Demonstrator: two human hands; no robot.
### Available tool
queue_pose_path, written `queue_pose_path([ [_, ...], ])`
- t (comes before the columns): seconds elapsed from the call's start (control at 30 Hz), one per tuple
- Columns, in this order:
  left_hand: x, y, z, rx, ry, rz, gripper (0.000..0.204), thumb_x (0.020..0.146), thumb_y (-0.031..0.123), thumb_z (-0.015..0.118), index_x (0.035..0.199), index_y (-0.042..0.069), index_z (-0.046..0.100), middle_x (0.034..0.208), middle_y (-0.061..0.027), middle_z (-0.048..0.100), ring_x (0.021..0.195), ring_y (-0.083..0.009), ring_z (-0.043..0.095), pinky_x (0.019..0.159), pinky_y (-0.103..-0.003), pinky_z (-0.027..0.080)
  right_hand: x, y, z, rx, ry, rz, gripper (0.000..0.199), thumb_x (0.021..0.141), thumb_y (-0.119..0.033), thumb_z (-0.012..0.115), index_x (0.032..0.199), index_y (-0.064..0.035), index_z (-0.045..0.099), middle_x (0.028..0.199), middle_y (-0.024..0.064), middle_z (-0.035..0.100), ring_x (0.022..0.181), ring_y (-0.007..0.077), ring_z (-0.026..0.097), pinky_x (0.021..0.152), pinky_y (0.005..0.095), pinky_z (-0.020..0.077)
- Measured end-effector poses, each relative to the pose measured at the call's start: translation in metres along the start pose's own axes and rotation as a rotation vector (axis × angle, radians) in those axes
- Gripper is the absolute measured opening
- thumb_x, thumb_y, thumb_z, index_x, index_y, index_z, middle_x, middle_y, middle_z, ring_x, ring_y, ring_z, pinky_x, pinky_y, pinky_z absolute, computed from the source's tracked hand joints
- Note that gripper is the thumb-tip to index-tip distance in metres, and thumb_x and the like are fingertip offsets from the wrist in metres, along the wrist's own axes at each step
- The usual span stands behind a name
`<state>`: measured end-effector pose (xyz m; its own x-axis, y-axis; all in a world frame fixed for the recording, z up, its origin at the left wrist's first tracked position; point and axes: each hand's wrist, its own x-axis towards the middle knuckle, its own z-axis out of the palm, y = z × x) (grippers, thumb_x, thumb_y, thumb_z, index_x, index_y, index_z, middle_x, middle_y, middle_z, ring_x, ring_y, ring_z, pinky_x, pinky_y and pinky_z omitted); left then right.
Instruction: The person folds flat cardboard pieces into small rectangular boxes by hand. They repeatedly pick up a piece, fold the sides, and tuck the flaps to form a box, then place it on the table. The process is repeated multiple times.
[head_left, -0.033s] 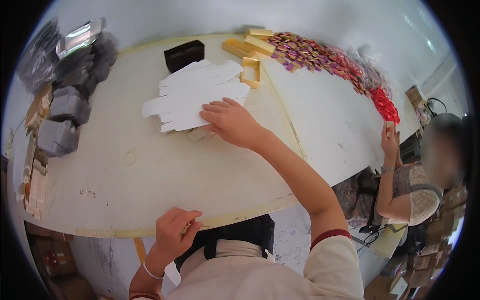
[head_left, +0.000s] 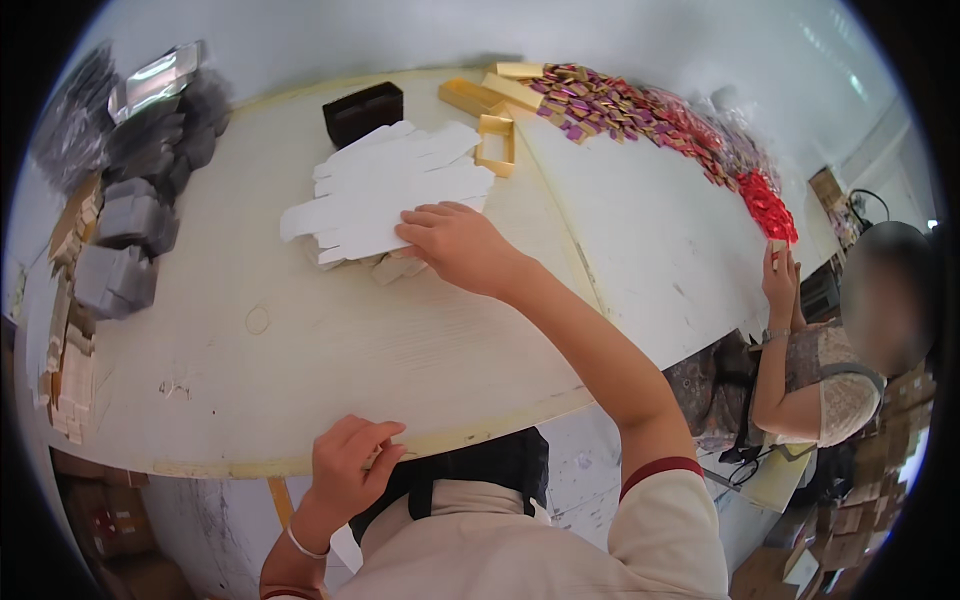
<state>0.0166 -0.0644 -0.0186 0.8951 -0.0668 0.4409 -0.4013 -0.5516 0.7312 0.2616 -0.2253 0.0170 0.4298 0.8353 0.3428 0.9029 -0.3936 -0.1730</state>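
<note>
My right hand (head_left: pixel 455 240) lay over the near right part of the white card pile (head_left: pixel 360 195), fingers loosely spread, pressing on the top rather than gripping. My left hand (head_left: pixel 345 460) hung well apart from it at the near edge of the table (head_left: pixel 330 350), fingers half curled and, as far as I could see, holding nothing. The pieces overlapped unevenly, so I judged a flat, light touch best; a hard push would probably have slid them or bent the narrow flaps.

The dark box (head_left: pixel 362 118) stood right behind the pile and a small gold box (head_left: pixel 495 168) sat against its right side, both limiting room there. Far right lay small wrapped pieces (head_left: pixel 600 105); clear plastic trays (head_left: pixel 118 275) were stacked at left. A co-worker (head_left: pixel 845 400) sat at right.
</note>
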Motion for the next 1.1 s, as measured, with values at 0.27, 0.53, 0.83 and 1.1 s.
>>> queue_pose_path([
  [0.27,-0.012,0.014,-0.010,0.240,0.167,0.251,0.021,0.074,0.016,0.077,0.092,0.011,0.068,0.084,-0.0032,0.062,0.075,-0.0218,0.056,0.062,-0.032,0.045,-0.062,-0.079,-0.069,-0.542,0.637,-0.221,0.027,0.075,-0.006,0.063,0.101,0.0026,0.063,0.099,0.0150,0.065,0.087,0.0285,0.063,0.079,0.0369,0.0539],
  [0.53,-0.018,0.015,0.018,0.497,-0.048,0.372,0.026,0.079,0.034,0.072,0.100,0.019,0.067,0.106,-0.0027,0.054,0.100,-0.0227,0.049,0.081,-0.039,0.042,-0.177,-0.142,0.011,-0.098,0.194,0.042,0.029,0.077,-0.017,0.070,0.099,0.0010,0.066,0.097,0.0111,0.063,0.088,0.0269,0.062,0.071,0.0358,0.0530],
  [0.83,0.008,0.013,0.023,0.114,-0.213,0.042,0.024,0.076,0.013,0.073,0.098,0.009,0.064,0.078,-0.0036,0.062,0.070,-0.0211,0.060,0.057,-0.032,0.047,-0.171,-0.121,-0.009,0.582,0.052,0.229,0.041,0.074,-0.001,0.071,0.113,0.0002,0.057,0.093,0.0102,0.059,0.075,0.0256,0.057,0.061,0.0335,0.0478],
  [1.1,0.006,0.012,0.039,0.627,-0.075,0.217,0.027,0.076,0.019,0.076,0.099,0.008,0.066,0.101,-0.0060,0.060,0.084,-0.0234,0.058,0.072,-0.037,0.047,-0.171,-0.121,0.022,-0.131,0.291,0.084,0.024,0.079,-0.013,0.068,0.101,-0.0028,0.066,0.108,0.0119,0.057,0.098,0.0244,0.057,0.085,0.0417,0.0461],
])
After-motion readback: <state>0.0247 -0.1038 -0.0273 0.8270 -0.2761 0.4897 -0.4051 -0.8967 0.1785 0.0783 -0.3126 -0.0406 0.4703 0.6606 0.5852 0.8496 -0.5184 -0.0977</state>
